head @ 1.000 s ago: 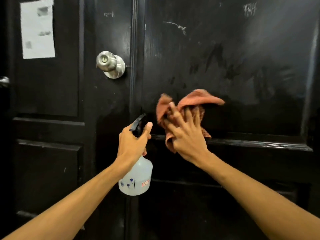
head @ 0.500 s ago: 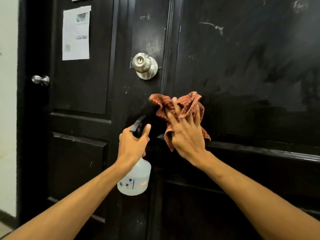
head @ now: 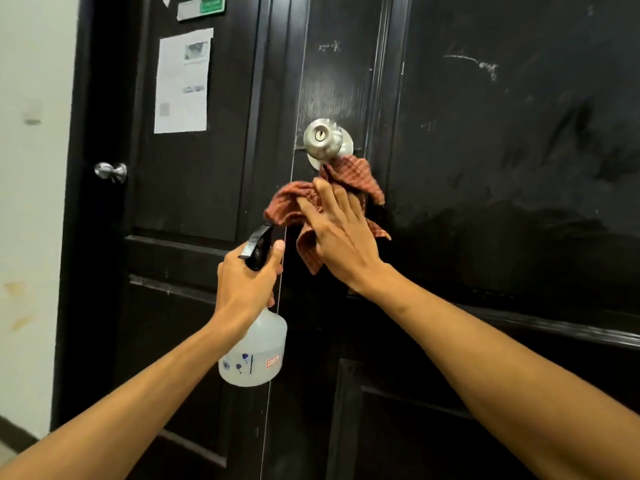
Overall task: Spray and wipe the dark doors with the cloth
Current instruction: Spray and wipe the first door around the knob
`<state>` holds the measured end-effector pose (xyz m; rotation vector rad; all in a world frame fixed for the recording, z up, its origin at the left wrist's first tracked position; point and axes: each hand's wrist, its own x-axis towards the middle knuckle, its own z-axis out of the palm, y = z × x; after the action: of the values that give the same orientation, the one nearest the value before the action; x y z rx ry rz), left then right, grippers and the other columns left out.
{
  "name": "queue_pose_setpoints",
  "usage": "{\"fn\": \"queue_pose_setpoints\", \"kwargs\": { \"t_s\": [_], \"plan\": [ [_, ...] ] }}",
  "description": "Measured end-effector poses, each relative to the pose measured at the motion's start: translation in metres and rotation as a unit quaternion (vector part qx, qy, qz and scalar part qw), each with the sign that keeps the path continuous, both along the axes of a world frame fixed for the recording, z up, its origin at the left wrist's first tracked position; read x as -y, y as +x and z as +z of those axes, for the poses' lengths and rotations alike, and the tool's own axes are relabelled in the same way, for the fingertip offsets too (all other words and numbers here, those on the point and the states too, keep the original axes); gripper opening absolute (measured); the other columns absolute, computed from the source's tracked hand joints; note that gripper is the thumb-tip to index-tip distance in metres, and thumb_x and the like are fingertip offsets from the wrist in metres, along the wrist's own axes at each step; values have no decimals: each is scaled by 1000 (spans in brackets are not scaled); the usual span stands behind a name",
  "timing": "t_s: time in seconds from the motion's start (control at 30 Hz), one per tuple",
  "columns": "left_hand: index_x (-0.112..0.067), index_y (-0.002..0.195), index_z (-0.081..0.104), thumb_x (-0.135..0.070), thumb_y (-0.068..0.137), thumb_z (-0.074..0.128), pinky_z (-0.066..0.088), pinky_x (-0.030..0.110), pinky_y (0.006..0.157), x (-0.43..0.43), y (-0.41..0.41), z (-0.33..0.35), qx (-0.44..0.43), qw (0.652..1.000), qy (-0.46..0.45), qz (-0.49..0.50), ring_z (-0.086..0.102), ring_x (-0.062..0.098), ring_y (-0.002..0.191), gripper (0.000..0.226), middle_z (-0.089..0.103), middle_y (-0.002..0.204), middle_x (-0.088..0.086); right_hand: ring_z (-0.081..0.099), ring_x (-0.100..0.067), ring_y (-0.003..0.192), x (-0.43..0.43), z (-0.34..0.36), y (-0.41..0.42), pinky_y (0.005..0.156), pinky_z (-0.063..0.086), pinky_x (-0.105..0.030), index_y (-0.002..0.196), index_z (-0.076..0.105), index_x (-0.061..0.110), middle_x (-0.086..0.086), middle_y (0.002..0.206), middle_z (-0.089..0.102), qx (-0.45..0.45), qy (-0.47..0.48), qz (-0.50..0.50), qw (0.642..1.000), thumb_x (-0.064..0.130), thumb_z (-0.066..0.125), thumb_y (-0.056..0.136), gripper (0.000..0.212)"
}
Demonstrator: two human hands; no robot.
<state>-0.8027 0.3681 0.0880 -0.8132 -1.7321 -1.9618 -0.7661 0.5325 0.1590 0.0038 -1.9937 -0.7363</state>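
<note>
Straight fingers [head: 332, 206] of my right hand [head: 341, 237] press the cloth [head: 349, 176] mid-frame; left hand [head: 247, 284] grips the bottle [head: 254, 351] — right door [head: 519, 168] streaked, I judge wiping unfinished.

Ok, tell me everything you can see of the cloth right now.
The cloth is reddish-brown with a fine check, thin woven fabric by its look, crumpled into loose folds. The right hand presses it flat-fingered against the dark door, just below the silver knob. Its top edge reaches the knob's base; one corner hangs below the palm.
</note>
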Motion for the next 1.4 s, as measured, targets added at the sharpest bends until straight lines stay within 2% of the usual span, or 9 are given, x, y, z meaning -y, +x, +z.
{"fn": "queue_pose_setpoints", "kwargs": {
  "t_s": [0.13, 0.3, 0.43, 0.57, 0.77, 0.9, 1.03, 1.1, 1.4],
  "plan": [
    [-20, 96, 66, -40, 98, 66, 52, 32, 48, 2, -7, 4, -8, 1000, -3, 1, 58, 18, 44, 19, 72, 80, 12, 42, -38, 140, 15, -24, -23, 115, 30, -50, 128, 68, 11, -16, 150, 50, 135, 121, 8, 983, 25, 39, 84, 55],
    [-21, 96, 65, -40, 98, 65, 55, 35, 54, 2, -7, 8, -8, 1000, 0, -25, 57, 23, 47, 19, 73, 86, 7, 41, -38, 132, -8, 1, 6, 116, 31, -50, 145, 53, 16, -16, 146, 48, -73, -77, 16, 994, 17, 51, 85, 60],
    [-16, 96, 67, -40, 98, 66, 53, 37, 54, -12, 3, 2, -5, 999, -9, -47, 55, 26, 47, 24, 73, 86, 8, 45, -36, 133, -38, -36, 30, 108, 37, -47, 144, 55, 15, -13, 150, 49, 18, 29, 3, 999, 22, 48, 86, 58],
    [-15, 96, 67, -42, 98, 66, 53, 34, 50, -27, 17, 11, -6, 998, -11, -63, 55, 22, 43, 27, 74, 84, 5, 41, -38, 132, -53, 6, 58, 106, 39, -53, 139, 58, 15, -12, 148, 48, -108, -61, -32, 992, 18, 56, 85, 54],
    [-9, 94, 66, -41, 98, 66, 51, 33, 46, -48, 47, -5, 0, 996, -31, -88, 56, 23, 41, 32, 69, 69, 10, 39, -38, 140, -76, -76, 81, 121, 23, -54, 135, 63, 14, -11, 147, 53, 78, 105, -26, 991, 27, 61, 84, 53],
    [-14, 95, 66, -41, 99, 64, 53, 34, 48, -48, 50, -4, -3, 996, -27, -83, 56, 20, 42, 28, 70, 73, 11, 43, -38, 130, -61, -75, 92, 111, 31, -51, 128, 66, 16, -9, 138, 56, -17, 1, -57, 998, 29, 55, 85, 47],
    [-17, 94, 68, -37, 99, 66, 55, 42, 54, -60, 64, -11, -1, 995, -34, -97, 56, 20, 41, 21, 73, 77, 10, 52, -36, 120, -87, -108, 118, 95, 45, -48, 120, 69, 12, -12, 126, 61, 54, 42, 8, 998, 16, 53, 84, 39],
    [-21, 94, 67, -41, 98, 66, 57, 44, 58, -66, 72, -14, -4, 992, -43, -117, 56, 23, 44, 20, 75, 84, 5, 51, -36, 113, -116, -107, 146, 89, 47, -48, 118, 71, 11, -17, 124, 60, -56, -53, 8, 997, 11, 57, 81, 40],
    [-14, 92, 68, -40, 97, 67, 52, 40, 55, -115, 112, -19, -2, 984, -39, -173, 53, 21, 40, 26, 75, 84, 11, 53, -30, 127, -137, -113, 183, 111, 41, -45, 117, 74, 13, -15, 134, 64, -132, -120, 50, 983, 11, 55, 83, 39]
  ]
}}
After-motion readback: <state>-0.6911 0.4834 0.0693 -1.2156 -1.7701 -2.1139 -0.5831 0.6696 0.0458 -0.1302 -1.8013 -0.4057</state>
